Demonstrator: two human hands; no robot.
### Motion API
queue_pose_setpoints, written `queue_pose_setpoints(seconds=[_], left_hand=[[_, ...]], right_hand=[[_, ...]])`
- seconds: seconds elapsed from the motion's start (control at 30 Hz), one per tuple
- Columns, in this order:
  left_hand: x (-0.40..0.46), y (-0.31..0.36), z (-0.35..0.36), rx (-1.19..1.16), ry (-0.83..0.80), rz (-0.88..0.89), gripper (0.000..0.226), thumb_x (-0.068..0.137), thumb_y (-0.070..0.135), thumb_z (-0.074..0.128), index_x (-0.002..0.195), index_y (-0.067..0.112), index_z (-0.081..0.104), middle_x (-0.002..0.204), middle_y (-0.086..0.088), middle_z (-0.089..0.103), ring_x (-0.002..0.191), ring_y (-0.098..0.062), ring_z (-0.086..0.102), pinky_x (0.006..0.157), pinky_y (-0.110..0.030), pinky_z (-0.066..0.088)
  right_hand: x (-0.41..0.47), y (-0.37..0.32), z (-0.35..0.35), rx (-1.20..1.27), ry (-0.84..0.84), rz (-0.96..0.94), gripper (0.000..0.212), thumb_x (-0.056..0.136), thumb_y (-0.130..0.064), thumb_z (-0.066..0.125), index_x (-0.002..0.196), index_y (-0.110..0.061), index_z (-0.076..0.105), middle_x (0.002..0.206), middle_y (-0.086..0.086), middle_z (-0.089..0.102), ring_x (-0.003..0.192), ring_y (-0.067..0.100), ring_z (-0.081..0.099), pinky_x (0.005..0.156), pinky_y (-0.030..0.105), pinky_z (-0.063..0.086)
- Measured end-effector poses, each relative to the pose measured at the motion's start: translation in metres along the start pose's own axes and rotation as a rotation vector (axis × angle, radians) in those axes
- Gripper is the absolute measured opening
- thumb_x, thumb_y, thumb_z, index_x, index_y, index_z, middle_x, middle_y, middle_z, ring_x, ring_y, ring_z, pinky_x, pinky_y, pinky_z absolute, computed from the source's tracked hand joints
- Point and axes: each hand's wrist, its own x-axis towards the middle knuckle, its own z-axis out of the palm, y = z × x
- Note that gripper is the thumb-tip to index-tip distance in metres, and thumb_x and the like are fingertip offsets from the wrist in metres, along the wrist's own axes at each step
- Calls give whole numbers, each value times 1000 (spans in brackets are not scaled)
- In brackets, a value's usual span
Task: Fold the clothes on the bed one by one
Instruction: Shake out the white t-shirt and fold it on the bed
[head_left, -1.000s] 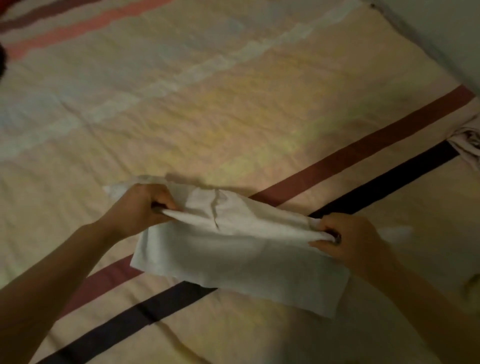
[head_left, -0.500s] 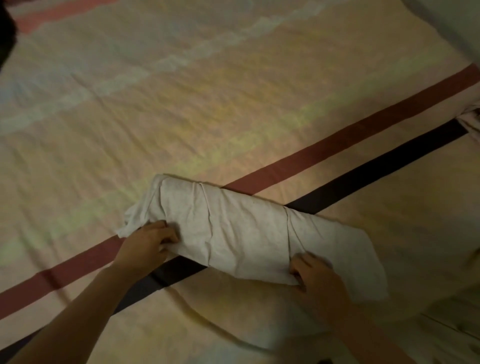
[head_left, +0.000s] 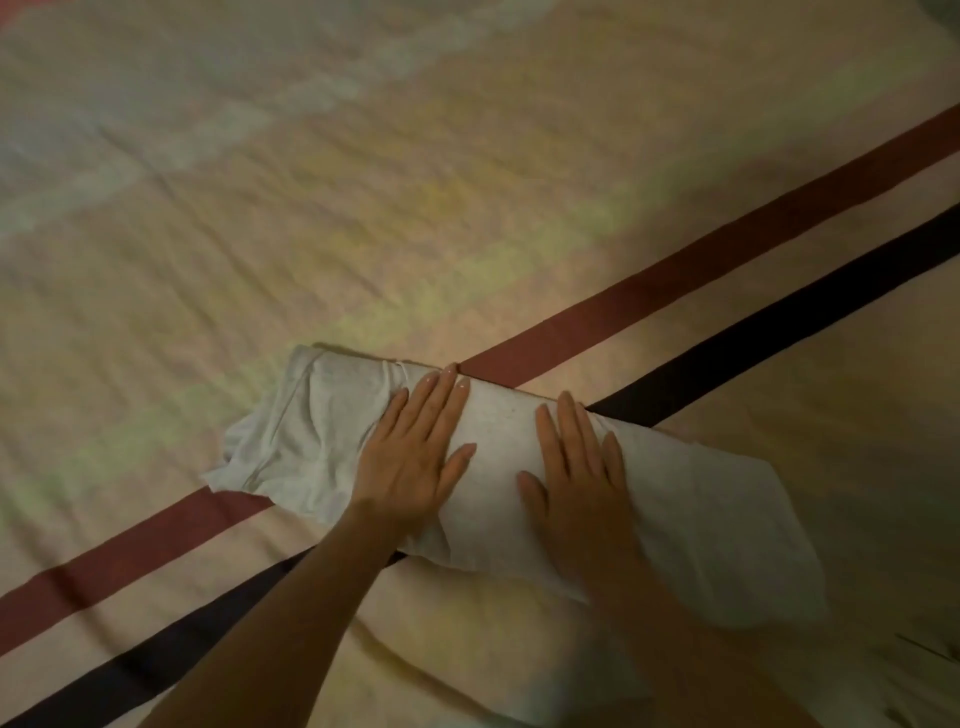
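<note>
A white garment (head_left: 498, 447), folded into a long band, lies across the bed sheet (head_left: 363, 234) near its front. Its left end is rumpled and loose, its right end lies flat. My left hand (head_left: 415, 457) presses flat on the garment left of its middle, fingers straight and together. My right hand (head_left: 576, 478) lies flat on it just right of the middle, fingers straight and pointing away from me. Neither hand grips the cloth.
The sheet is pale with faint pastel bands. A dark red stripe (head_left: 701, 291) and a black stripe (head_left: 779, 322) run diagonally under the garment. A fold of the sheet rises near the front edge (head_left: 467, 649).
Both hands let go of the garment's edge after laying it down folded. They moved from its ends to its middle and now lie flat on top of it.
</note>
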Motion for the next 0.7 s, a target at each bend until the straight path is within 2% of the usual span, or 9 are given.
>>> queue_pose_setpoints(seconds=[0.1,0.23,0.37,0.43,0.53,0.6,0.7], left_hand=[[0,-11,8,22,-20,-10,66,97,51,22,151,14,16,158,-3,14,145,-15,12,118,-29,3],[-4,-19,4,26,10,-118,69,96,53,22,152,15,14,159,-1,11,146,-13,7,119,-27,0],[-15,-39,-2,43,-19,-205,71,95,55,19,151,12,16,157,-4,12,145,-15,9,119,-28,-2],[-22,-50,-3,68,-41,-269,73,94,57,15,151,12,14,158,-4,11,145,-18,11,119,-33,-1],[-31,-51,-10,105,-69,-346,74,95,59,9,152,12,12,159,-5,9,146,-19,8,119,-35,-4],[-31,-37,-20,62,-10,-426,75,94,60,9,152,12,11,159,-5,6,146,-19,4,118,-33,-11],[-23,4,-31,-42,102,-442,72,95,57,13,152,13,5,159,-7,2,146,-21,1,116,-32,-16]], right_hand=[[-5,25,13,26,16,21,67,94,-55,26,145,-11,30,151,11,31,137,26,33,113,37,20],[-17,53,8,65,24,87,70,96,-55,20,147,-9,23,153,12,26,140,27,25,115,39,17],[-33,83,2,45,16,158,73,95,-57,18,148,-7,21,155,11,22,140,27,26,114,39,19],[-43,99,0,6,-5,251,74,93,-57,18,149,-8,18,155,11,20,139,29,26,113,44,18],[-58,124,-6,-24,-68,357,78,93,-59,7,149,-6,18,155,13,19,139,32,26,109,54,23],[-61,130,-12,-27,-74,355,80,93,-60,4,148,-4,19,155,14,20,138,34,29,109,55,22],[-49,100,-32,50,52,276,72,95,-54,12,148,-5,19,155,14,17,140,30,23,112,47,12]])
